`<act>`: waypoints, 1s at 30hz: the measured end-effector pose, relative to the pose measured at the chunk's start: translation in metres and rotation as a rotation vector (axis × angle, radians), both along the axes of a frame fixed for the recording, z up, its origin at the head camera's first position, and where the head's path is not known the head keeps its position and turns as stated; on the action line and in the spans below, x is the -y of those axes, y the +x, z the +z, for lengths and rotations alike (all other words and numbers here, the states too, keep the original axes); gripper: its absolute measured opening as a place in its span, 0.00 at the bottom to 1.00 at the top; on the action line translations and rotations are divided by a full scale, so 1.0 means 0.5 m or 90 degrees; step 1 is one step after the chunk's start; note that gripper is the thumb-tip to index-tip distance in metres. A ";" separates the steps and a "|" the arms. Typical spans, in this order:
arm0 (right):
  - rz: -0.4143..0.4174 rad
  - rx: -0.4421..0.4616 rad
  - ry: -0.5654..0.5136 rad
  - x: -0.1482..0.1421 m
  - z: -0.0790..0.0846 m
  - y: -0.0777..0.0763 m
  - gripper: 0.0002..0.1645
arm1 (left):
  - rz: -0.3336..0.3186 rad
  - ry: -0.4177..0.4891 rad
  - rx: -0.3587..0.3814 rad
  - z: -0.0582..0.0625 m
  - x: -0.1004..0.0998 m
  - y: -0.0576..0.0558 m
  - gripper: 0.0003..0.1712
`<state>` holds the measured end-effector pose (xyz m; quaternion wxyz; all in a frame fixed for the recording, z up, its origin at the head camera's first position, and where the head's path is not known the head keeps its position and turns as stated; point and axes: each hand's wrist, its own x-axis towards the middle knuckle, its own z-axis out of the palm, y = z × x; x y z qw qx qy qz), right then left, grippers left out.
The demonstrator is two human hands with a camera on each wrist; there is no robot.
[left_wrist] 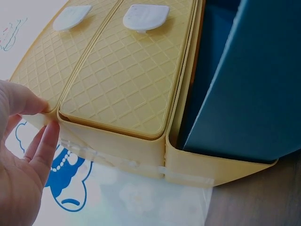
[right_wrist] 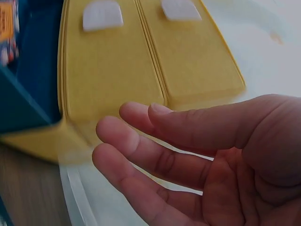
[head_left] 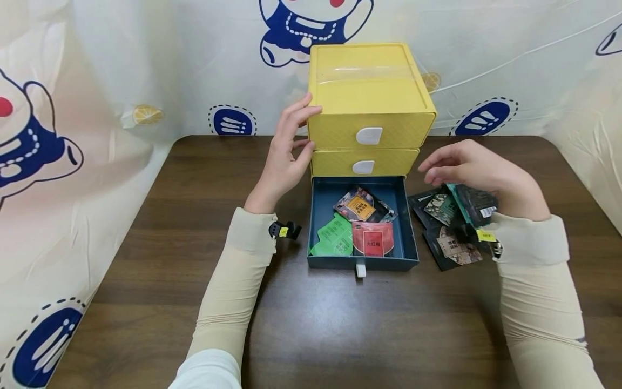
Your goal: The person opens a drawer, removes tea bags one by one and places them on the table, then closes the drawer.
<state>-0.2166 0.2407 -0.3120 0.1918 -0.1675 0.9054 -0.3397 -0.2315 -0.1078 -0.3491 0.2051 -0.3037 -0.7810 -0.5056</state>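
Note:
A yellow drawer cabinet stands against the back sheet. Its bottom drawer, dark blue inside, is pulled out toward me. Inside lie a green leaf-shaped packet, a red sachet and dark patterned sachets. My left hand rests on the cabinet's left side, fairly straight fingers along the wall and thumb at the front edge. With nothing in it, my right hand hovers right of the cabinet, fingers loosely bent. Under and beside it lies a pile of dark sachets.
The cabinet's two upper drawers are closed, with white tabs on their fronts. A white pull tab sticks out from the open drawer over the brown wooden table. A printed sheet hangs behind and beside the table.

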 end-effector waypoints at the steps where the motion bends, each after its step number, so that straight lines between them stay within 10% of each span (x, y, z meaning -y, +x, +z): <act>1: 0.011 0.004 -0.008 0.012 0.000 0.000 0.15 | -0.003 0.001 -0.002 0.000 -0.001 0.000 0.28; 19: 0.211 0.087 0.023 0.189 -0.045 -0.030 0.15 | -0.001 0.005 -0.018 -0.001 0.000 0.000 0.28; 30: 0.238 0.178 0.091 0.241 -0.076 -0.048 0.14 | -0.004 0.001 0.001 0.000 0.003 0.000 0.28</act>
